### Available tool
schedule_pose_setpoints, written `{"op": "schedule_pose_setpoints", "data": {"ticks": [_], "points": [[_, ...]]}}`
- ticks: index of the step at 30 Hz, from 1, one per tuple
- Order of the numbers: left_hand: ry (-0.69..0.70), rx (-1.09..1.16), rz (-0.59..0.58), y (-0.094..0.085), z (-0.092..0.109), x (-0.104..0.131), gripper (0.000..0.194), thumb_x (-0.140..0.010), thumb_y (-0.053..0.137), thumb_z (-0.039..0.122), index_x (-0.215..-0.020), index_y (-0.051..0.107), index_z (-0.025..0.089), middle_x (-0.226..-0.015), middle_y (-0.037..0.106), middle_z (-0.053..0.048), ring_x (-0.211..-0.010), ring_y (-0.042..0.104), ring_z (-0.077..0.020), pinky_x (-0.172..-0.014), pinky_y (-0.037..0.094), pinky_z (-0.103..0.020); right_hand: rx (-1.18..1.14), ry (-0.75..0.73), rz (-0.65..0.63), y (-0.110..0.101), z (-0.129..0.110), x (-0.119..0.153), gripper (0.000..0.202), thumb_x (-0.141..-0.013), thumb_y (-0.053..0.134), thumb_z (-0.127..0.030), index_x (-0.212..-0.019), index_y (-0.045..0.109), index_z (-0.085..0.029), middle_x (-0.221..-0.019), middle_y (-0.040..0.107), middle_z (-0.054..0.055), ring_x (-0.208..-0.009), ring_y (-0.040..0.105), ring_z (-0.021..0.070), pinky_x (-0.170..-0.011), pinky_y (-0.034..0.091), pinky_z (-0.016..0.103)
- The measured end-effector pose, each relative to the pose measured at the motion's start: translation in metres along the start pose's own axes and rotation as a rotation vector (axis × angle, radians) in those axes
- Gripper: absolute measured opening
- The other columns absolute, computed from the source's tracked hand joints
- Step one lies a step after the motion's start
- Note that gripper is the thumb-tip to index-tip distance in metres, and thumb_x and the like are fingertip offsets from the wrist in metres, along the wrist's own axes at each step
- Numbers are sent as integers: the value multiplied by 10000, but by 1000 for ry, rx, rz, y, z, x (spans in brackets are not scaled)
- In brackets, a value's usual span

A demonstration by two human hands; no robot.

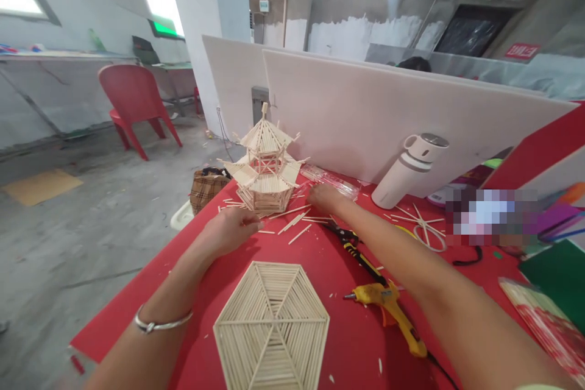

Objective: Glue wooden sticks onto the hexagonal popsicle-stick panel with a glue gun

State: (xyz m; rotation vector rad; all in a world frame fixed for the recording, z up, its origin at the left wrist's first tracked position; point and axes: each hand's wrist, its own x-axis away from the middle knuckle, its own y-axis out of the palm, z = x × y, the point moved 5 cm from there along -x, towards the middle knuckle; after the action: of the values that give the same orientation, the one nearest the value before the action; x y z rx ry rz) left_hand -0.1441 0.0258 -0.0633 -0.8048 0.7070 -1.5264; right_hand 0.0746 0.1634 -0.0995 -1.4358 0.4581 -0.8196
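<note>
A red table (347,347) takes up the foreground, with white boards (356,109) standing along its far side. A red chair (132,85) is on the floor to the left, well apart from the table. The pagoda (267,183), built of pale sticks, stands upright at the table's far left, in front of the boards. The hexagonal panel (274,329) lies flat nearest the wearer, between the forearms, touched by neither hand. A white flask (404,177) stands to the right, near the boards. The yellow glue gun (388,304) lies on its side right of the panel, nozzle toward it; pliers (361,259) lie just beyond. The left hand (231,228) is low in front of the pagoda, fingers bent; I cannot tell whether they close on anything. The right hand (323,200) is right of the pagoda, beside a clear packet (336,181); its fingertips are hidden, so I cannot tell its grip. The hands are apart. A silver bracelet (148,326) circles the left wrist. Loose sticks (295,222) are scattered between the hands
</note>
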Motion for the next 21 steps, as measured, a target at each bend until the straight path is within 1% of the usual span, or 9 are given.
{"op": "schedule_pose_setpoints", "data": {"ticks": [2,5,8,11,13,14,16,18,21], "points": [[18,67,-12,0,-1,4,282,-795,574,417,-684,710,197,-577,597,6,-557,502,-144,-516,305,-249,13,60,21,-4,11,12,270,-946,483,-142,-1015,744,-119,-1149,707,197,-1138,622,289,-958,443,374],[47,189,28,-2,4,10,321,-804,587,417,-610,659,171,-517,535,20,-499,428,-109,-497,286,-240,15,159,74,-14,22,44,322,-979,422,-168,-1021,737,-115,-1109,713,211,-1089,644,308,-898,459,399],[33,303,12,3,14,17,374,-779,651,441,-530,619,164,-469,502,25,-469,395,-92,-474,275,-230,-14,196,115,-23,14,86,286,-980,461,-224,-969,742,-167,-1010,742,160,-982,681,292,-825,461,370],[-22,510,-49,21,31,24,342,-756,717,455,-604,679,151,-507,583,3,-465,462,-97,-451,307,-216,-60,196,171,-29,-16,128,315,-1007,433,-335,-995,732,-235,-992,756,83,-924,691,244,-746,444,309],[-69,795,17,32,43,26,289,-780,725,436,-808,733,149,-728,716,-47,-585,609,-127,-472,390,-201,-117,178,226,-31,-45,150,341,-1021,398,-382,-1046,719,-268,-999,758,43,-912,690,209,-726,426,279],[-91,946,57,37,48,27,281,-792,728,420,-848,729,145,-821,742,-71,-655,660,-141,-501,440,-200,-189,156,273,-32,-61,158,332,-1014,414,-383,-1033,723,-263,-976,761,41,-888,689,200,-721,417,273],[-110,1227,130,44,58,30,238,-819,730,363,-891,712,137,-841,750,-83,-730,704,-150,-605,529,-217,-321,131,365,-35,-90,170,320,-1000,435,-366,-973,728,-240,-921,763,45,-831,686,192,-703,400,269],[-107,1402,166,42,66,35,188,-849,713,310,-912,690,134,-763,737,-60,-705,718,-156,-669,578,-259,-452,112,429,-37,-112,178,331,-999,440,-363,-916,727,-222,-860,759,45,-763,674,179,-674,388,263],[-51,1469,229,22,70,45,128,-889,672,247,-936,666,128,-637,686,-7,-638,718,-153,-701,611,-292,-708,22,461,-39,-131,182,301,-991,483,-377,-912,734,-231,-867,760,17,-753,666,151,-672,408,239]]}}
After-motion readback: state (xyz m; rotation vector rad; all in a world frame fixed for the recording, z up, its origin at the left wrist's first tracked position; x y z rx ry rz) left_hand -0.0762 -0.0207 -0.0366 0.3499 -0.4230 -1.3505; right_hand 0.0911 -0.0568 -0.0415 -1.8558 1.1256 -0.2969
